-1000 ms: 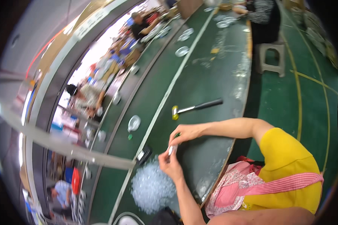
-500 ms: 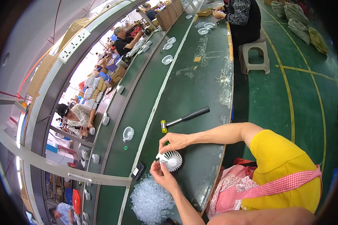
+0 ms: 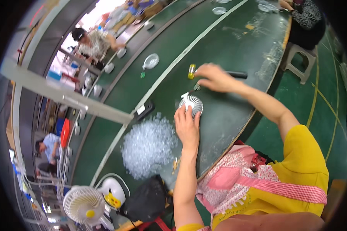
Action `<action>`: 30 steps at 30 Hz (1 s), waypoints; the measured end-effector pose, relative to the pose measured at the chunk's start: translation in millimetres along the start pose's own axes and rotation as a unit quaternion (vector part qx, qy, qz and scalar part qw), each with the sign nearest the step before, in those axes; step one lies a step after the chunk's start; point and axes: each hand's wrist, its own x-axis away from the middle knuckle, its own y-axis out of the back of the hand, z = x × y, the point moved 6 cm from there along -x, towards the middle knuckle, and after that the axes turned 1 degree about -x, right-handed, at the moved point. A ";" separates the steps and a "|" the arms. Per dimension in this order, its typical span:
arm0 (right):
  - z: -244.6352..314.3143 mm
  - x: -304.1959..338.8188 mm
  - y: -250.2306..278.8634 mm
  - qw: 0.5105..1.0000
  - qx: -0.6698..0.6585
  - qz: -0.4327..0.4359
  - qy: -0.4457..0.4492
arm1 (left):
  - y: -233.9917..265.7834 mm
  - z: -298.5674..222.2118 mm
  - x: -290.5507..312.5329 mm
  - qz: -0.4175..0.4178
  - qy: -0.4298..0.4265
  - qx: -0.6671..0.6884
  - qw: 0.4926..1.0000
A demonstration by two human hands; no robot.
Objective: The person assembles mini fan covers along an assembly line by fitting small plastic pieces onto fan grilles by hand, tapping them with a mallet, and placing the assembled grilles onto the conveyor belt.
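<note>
Head view: left hand [image 3: 187,127] presses flat, fingers open, on the white ribbed fan grille [image 3: 191,103] on the green desk [image 3: 227,46]; right hand [image 3: 214,77] fingers close around the hammer [image 3: 216,72]

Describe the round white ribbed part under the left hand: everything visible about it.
The round white ribbed part is a small disc with fine ribs fanning out from its centre, plastic by the look. It lies flat on the dark green table, beside a heap of clear bits. The left hand presses its near edge; the rest shows.
</note>
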 end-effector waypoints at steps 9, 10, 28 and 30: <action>-40.4 34.0 7.1 0.985 0.097 0.047 -0.133 | -0.5 0.4 4.2 0.009 0.011 -0.012 1.000; -29.6 29.1 11.0 0.986 0.096 0.048 -0.131 | -1.5 1.0 4.9 0.008 0.012 -0.009 1.000; 9.5 -3.7 -1.4 0.999 -0.027 0.022 -0.029 | 32.0 45.5 3.8 -0.024 0.106 -0.125 0.986; 11.1 -8.6 -29.4 0.990 -0.063 0.126 -0.021 | 32.3 48.8 4.2 -0.016 0.110 -0.132 0.985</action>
